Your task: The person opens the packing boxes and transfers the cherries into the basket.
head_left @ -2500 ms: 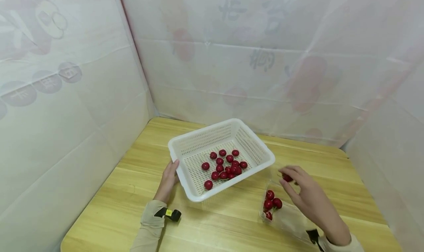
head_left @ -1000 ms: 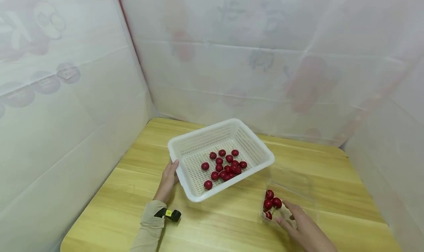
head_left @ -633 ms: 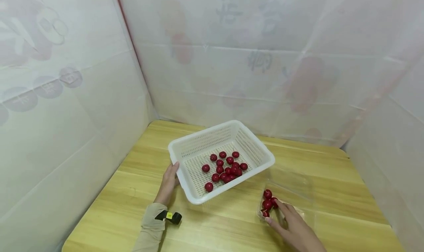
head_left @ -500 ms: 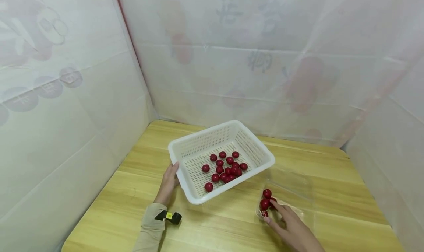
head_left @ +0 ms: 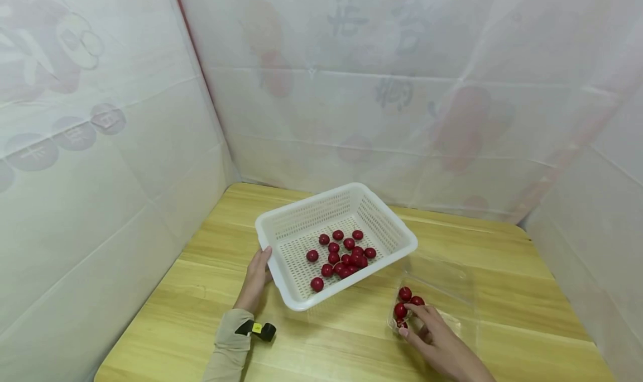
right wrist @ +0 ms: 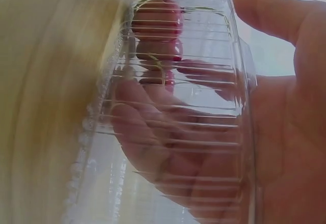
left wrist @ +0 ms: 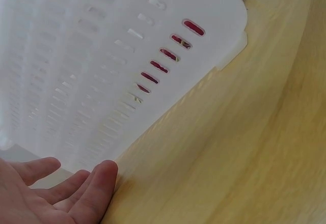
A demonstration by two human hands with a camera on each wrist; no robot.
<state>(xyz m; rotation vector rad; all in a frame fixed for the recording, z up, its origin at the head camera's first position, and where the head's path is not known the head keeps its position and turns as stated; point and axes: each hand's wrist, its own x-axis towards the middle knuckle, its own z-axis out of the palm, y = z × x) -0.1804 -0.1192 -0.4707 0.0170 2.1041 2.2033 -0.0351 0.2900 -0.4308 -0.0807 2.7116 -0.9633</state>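
A white perforated basket (head_left: 281, 211) with several red cherries (head_left: 334, 258) inside stands on the wooden table. My left hand (head_left: 255, 278) holds its left rim, thumb over the edge and the other fingers outside below. In the left wrist view, fingers (left wrist: 102, 186) lie beside the slotted wall. A clear plastic box (head_left: 464, 315) sits at the right, with several cherries (head_left: 404, 294) at its left end. My right hand (head_left: 442, 345) reaches into it; the index fingertip touches a cherry (head_left: 400, 310). The right wrist view shows the fingers through the clear wall, the thumb (right wrist: 265, 10) apart.
White printed sheets (head_left: 351, 103) hang behind and at both sides of the wooden table (head_left: 201, 292). The box's clear lid (head_left: 442, 273) lies folded back toward the far side and is hard to make out.
A cherry in my right hand 2.5 s ago is gone from it. The hand has since come down into the box, and its fingers have shifted among the cherries. The left hand stays on the basket.
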